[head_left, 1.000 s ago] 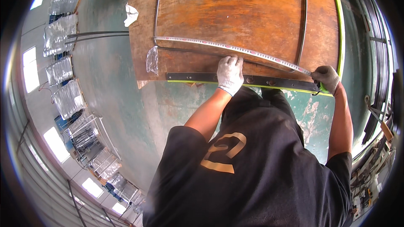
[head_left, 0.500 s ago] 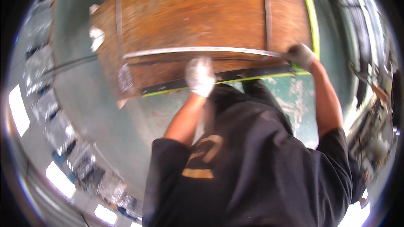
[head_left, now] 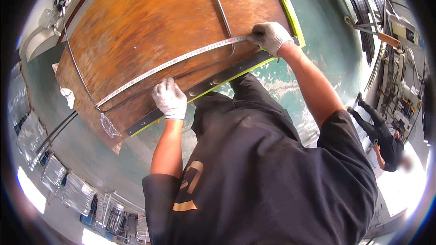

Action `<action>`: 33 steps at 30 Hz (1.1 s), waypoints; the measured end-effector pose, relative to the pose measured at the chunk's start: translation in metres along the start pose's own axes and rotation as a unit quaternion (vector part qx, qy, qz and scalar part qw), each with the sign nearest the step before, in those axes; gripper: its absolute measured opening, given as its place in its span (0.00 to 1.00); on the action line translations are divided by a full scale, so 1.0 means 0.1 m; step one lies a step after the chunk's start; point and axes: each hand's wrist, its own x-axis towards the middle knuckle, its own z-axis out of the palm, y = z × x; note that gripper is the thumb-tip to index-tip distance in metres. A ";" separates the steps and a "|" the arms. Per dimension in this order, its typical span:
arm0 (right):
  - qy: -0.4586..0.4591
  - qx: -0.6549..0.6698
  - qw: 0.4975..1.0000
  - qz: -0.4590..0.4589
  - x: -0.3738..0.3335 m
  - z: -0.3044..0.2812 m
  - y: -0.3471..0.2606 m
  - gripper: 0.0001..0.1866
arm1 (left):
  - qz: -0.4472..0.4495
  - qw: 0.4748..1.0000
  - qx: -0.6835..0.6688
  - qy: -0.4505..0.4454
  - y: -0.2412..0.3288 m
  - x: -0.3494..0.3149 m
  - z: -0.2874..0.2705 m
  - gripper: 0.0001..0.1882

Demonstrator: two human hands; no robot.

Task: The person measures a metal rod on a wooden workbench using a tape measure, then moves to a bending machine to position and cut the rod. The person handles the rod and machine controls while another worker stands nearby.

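"Seeing the tape measure, are you? It's stretching from nine o'clock to half past twelve across the wooden tabletop, its far end apparently meeting the corner of the bent metal rod."

"Yes, and the right hand is pinching it at one o'clock between gloved fingers. What's worrying you?"

"That far end. No hand is holding it there, so too hard a pull could be dragging it off the corner, leaving the blade lying crooked."

"And the left hand?"

"It's sitting just inside nine o'clock, its fingers curling over the rod's lower run; whether they're grasping it, I can't tell. A nudge there could be shifting the rod beneath the tape."

"The clear plastic scrap is hanging beside that corner, just below nine o'clock, so it could be snagging the tip too."
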 end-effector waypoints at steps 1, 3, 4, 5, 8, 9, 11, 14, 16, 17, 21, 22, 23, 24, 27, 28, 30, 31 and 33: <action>0.013 -0.004 1.000 -0.012 0.00 0.02 0.03 0.18 | 0.001 1.000 0.004 -0.006 0.00 0.01 0.00 0.13; 0.058 -0.011 0.997 -0.055 -0.02 0.10 0.10 0.17 | 0.007 1.000 0.007 0.001 0.00 0.02 0.03 0.12; 0.075 -0.012 0.995 -0.070 -0.03 0.13 0.13 0.17 | 0.009 1.000 0.009 -0.001 0.00 0.03 0.04 0.12; 0.091 -0.013 0.992 -0.085 -0.05 0.16 0.15 0.17 | 0.010 1.000 0.011 -0.003 0.00 0.04 0.04 0.11; 0.148 -0.031 0.982 -0.114 -0.08 0.24 0.15 0.13 | 0.020 1.000 0.017 -0.002 -0.01 0.06 0.07 0.10; 0.149 -0.033 0.983 -0.107 -0.09 0.25 0.14 0.13 | 0.022 1.000 0.019 -0.006 0.00 0.06 0.07 0.10; 0.151 -0.036 0.984 -0.093 -0.10 0.26 0.13 0.14 | 0.026 1.000 0.016 -0.004 0.01 0.07 0.08 0.10; 0.146 -0.042 0.987 -0.056 -0.08 0.26 0.07 0.14 | 0.028 1.000 0.013 -0.007 -0.02 0.06 0.11 0.10; 0.124 -0.018 0.992 -0.015 -0.06 0.24 0.04 0.15 | 0.034 0.999 0.014 0.003 -0.01 0.07 0.10 0.10; 0.114 -0.006 0.993 0.004 -0.05 0.22 0.02 0.16 | 0.038 0.999 0.016 0.009 -0.01 0.08 0.10 0.11; 0.102 0.011 0.994 0.030 -0.02 0.21 0.01 0.18 | 0.039 0.999 0.022 0.009 -0.02 0.05 0.13 0.11; 0.101 0.014 0.994 0.031 -0.01 0.21 0.01 0.18 | 0.041 0.999 0.022 0.011 -0.03 0.05 0.14 0.11; 0.100 0.016 0.994 0.032 -0.01 0.22 0.02 0.18 | 0.043 0.999 0.021 0.014 -0.03 0.05 0.14 0.11; 0.100 0.016 0.994 0.032 0.00 0.21 0.02 0.18 | 0.045 0.999 0.020 0.017 -0.03 0.05 0.15 0.11; 0.094 0.015 0.995 0.038 0.01 0.20 0.01 0.18 | 0.049 0.998 0.016 0.024 -0.03 0.05 0.14 0.11; 0.089 0.016 0.995 0.044 0.01 0.19 0.00 0.18 | 0.049 0.998 0.016 0.026 -0.02 0.06 0.13 0.11; 0.081 0.021 0.995 0.052 0.02 0.18 -0.01 0.19 | 0.050 0.998 0.015 0.030 -0.01 0.06 0.14 0.11; 0.078 0.025 0.995 0.054 0.02 0.17 -0.01 0.19 | 0.050 0.998 0.014 0.031 -0.02 0.06 0.15 0.11; 0.074 0.029 0.995 0.056 0.03 0.17 0.00 0.19 | 0.050 0.998 0.014 0.030 -0.03 0.06 0.15 0.11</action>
